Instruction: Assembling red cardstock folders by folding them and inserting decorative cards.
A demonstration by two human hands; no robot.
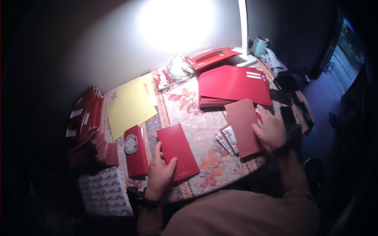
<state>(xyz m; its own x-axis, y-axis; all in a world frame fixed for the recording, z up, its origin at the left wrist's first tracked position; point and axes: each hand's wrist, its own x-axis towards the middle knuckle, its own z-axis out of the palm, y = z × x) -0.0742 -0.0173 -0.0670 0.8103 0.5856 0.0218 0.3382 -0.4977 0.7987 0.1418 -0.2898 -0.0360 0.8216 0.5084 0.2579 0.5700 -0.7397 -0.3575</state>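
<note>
My left hand [159,171] grips the left edge of a bright red folded card [180,149], its thumb lying on the face. My right hand [272,129] holds the right side of a duller red envelope [243,128], thumb on top; the fingertips near its upper corner partly cover a small white-and-red patch. From under the envelope's left side stick out white patterned cards [227,140] with red edges. Just left of my left hand lies a narrow red packet [136,161] with a crumpled silvery-white rosette [131,144] on it.
A large stack of red cards [232,86] sits at the back, near a white lamp [244,31]. Yellow sheets [132,106] lie at left, beside upright red envelopes [88,114]. Crumpled foil [179,67], a light blue jar [260,46] and a dark phone [288,118] are also there.
</note>
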